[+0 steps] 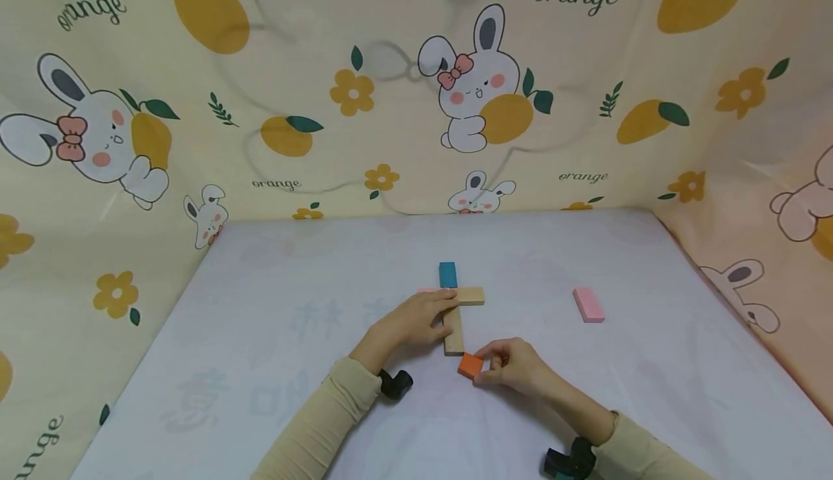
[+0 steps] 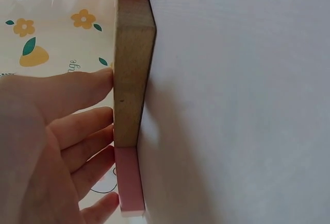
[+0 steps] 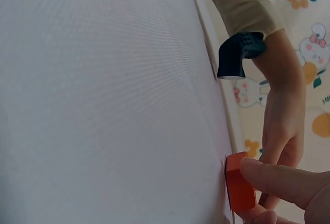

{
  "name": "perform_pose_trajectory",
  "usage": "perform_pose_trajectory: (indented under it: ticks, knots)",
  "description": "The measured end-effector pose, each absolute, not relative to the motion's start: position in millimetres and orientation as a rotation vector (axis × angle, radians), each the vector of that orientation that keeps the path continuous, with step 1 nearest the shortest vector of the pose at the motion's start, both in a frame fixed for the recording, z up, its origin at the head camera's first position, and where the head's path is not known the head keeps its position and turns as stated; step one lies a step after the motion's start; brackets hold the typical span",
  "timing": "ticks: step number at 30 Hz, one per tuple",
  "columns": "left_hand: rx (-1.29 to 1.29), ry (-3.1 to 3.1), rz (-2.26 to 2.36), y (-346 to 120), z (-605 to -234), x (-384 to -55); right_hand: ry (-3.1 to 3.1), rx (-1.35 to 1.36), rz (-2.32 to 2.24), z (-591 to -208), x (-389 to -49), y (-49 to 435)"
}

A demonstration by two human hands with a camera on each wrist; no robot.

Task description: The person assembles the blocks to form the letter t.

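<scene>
Between thumb and fingertips, my right hand (image 1: pixel 517 368) pinches an orange block (image 1: pixel 470 366) at the near end of a long wooden block (image 1: pixel 453 339). The fingers of my left hand (image 1: pixel 419 319) lie over the left side of the arrangement. In the left wrist view they touch the wooden block (image 2: pixel 131 80) and a pink block (image 2: pixel 130 180), without curling round them. A second wooden block (image 1: pixel 471 296) lies crosswise, and a blue block (image 1: pixel 447 275) stands beyond it. My left hand partly hides the pink block and the joint of the pieces.
Another pink block (image 1: pixel 588 305) lies apart on the right of the white-covered table (image 1: pixel 260 285). A printed cloth (image 1: pixel 364 24) with rabbits and oranges rises at the back and sides. Dark camera mounts (image 1: pixel 395 384) are strapped to both wrists.
</scene>
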State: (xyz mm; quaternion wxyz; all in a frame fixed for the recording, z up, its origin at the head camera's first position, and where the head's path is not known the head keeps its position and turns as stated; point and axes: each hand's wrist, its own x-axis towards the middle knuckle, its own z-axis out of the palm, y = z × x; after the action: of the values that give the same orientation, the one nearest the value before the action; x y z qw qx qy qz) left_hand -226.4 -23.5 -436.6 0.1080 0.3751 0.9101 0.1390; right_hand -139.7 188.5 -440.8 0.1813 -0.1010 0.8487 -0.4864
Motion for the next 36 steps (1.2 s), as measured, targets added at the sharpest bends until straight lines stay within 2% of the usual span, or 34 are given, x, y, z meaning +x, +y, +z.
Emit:
perform_pose_trajectory:
  ticks: [19, 36]
  knots:
    - [1.111, 2.698, 0.418, -24.0, -438.4, -226.9, 2.439, -0.348, -1.320, -442.7, -141.9, 182.4]
    - [1.150, 2.692, 0.447, -25.3, -436.1, -226.3, 2.458, -0.295, -1.316, -439.8, -139.9, 173.1]
